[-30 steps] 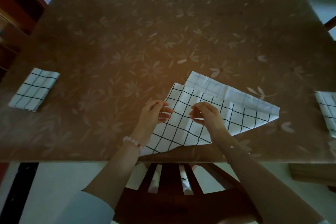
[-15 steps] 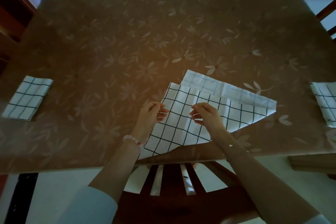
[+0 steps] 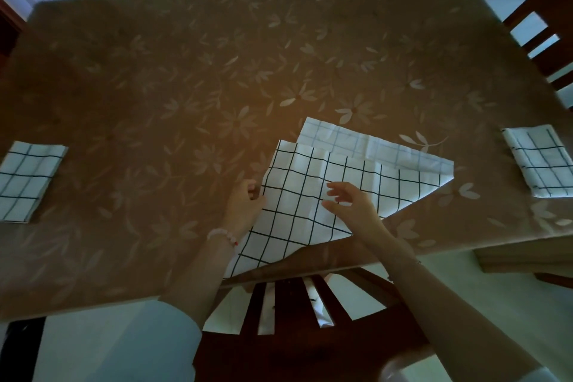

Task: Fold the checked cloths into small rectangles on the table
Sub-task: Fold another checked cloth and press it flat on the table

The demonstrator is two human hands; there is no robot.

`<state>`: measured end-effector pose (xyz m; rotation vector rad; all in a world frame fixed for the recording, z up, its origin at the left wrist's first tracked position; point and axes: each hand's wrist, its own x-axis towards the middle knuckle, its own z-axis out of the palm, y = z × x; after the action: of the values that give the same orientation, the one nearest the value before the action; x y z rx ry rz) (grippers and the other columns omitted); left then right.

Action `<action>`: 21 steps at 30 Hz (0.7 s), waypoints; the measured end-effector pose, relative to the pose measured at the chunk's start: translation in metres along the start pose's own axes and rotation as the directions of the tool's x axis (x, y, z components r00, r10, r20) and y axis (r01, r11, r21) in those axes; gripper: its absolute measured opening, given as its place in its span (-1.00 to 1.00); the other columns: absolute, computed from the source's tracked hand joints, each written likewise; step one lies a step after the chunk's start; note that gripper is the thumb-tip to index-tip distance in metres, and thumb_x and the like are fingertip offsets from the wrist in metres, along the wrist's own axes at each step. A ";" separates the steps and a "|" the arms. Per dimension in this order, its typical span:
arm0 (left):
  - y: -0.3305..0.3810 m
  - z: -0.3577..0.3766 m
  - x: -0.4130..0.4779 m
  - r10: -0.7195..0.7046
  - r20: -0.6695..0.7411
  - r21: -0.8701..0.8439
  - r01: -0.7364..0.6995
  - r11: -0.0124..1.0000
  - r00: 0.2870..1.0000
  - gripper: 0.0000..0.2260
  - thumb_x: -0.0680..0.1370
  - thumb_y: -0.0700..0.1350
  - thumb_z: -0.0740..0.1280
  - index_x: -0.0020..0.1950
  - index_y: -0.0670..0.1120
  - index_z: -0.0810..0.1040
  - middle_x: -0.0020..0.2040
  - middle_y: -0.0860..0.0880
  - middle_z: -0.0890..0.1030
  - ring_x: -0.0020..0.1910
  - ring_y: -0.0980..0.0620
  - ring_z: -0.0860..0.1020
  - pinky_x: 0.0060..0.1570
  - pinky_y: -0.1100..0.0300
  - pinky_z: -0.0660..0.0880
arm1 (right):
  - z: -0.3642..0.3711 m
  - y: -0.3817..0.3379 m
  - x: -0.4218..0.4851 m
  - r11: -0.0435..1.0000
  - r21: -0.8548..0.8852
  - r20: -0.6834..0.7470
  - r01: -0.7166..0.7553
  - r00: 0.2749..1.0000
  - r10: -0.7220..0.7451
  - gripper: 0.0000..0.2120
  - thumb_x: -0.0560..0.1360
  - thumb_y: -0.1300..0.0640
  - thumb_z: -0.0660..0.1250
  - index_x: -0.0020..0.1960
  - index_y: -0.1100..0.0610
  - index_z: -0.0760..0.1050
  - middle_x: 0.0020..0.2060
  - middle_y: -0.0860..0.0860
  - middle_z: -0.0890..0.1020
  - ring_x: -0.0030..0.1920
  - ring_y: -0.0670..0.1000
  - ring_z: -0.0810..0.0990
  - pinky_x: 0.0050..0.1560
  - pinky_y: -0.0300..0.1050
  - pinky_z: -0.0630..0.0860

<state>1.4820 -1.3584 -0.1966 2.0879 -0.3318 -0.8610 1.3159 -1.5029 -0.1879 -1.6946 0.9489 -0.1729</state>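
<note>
Lower centre: a half-folded checked cloth (image 3: pixel 297 174), likely light and limp, best held by its edges. The left hand (image 3: pixel 245 206) pinches its left edge; the right hand (image 3: pixel 356 211) hovers, fingers (image 3: pixel 341 188) spread.

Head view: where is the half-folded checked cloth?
The checked cloth lies centre-right at the brown floral table's near edge, left hand at its left edge, right hand above.

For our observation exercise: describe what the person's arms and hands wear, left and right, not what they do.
No gloves on the left hand or right hand. The left wrist wears a bead bracelet, pale beads with a red one, below a pale sleeve pushed up the forearm. The right wrist has a thin band; the right sleeve is pale.
</note>
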 end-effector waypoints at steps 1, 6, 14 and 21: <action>-0.002 0.001 0.001 0.012 -0.008 0.013 -0.012 1.000 1.000 -0.73 0.51 -0.30 0.32 0.19 -0.14 0.45 0.04 0.00 0.44 0.09 0.03 0.41 0.13 0.14 0.38 | 0.000 0.003 0.000 1.000 -0.022 0.000 0.000 1.000 0.000 -0.67 0.44 0.13 0.43 0.18 0.00 0.48 -0.01 -0.10 0.56 0.06 -0.08 0.51 -0.01 -0.32 0.41; -0.006 0.003 0.006 0.011 0.036 0.023 -0.012 1.000 0.999 -0.66 0.48 -0.32 0.32 0.25 -0.27 0.40 0.09 -0.18 0.51 0.05 -0.09 0.49 0.01 0.12 0.43 | -0.001 0.011 -0.002 0.999 -0.045 0.008 -0.014 1.000 0.014 -0.59 0.40 0.14 0.47 0.21 -0.03 0.46 -0.01 -0.17 0.52 0.11 -0.10 0.47 -0.01 -0.33 0.40; -0.006 0.010 0.005 0.023 0.052 -0.070 -0.020 0.997 0.998 -0.72 0.51 -0.30 0.28 0.20 -0.16 0.41 -0.14 0.03 0.45 -0.09 0.07 0.44 -0.13 0.29 0.38 | -0.002 0.016 -0.001 0.995 -0.102 0.007 -0.007 1.000 0.008 -0.55 0.39 0.13 0.48 0.23 -0.01 0.45 0.01 -0.16 0.52 0.11 -0.10 0.48 0.04 -0.23 0.41; -0.004 0.010 0.012 0.029 0.003 -0.074 -0.029 0.997 1.000 -0.67 0.49 -0.33 0.30 0.24 -0.19 0.43 0.08 -0.03 0.46 0.09 0.04 0.43 0.08 0.21 0.36 | 0.002 0.018 0.000 0.991 -0.135 0.031 0.015 0.999 -0.011 -0.53 0.40 0.12 0.47 0.27 -0.03 0.43 0.05 -0.15 0.51 0.15 -0.11 0.46 0.09 -0.22 0.41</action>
<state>1.4833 -1.3683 -0.2090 2.0085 -0.3271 -0.8480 1.3083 -1.5023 -0.2039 -1.8230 0.9448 -0.0936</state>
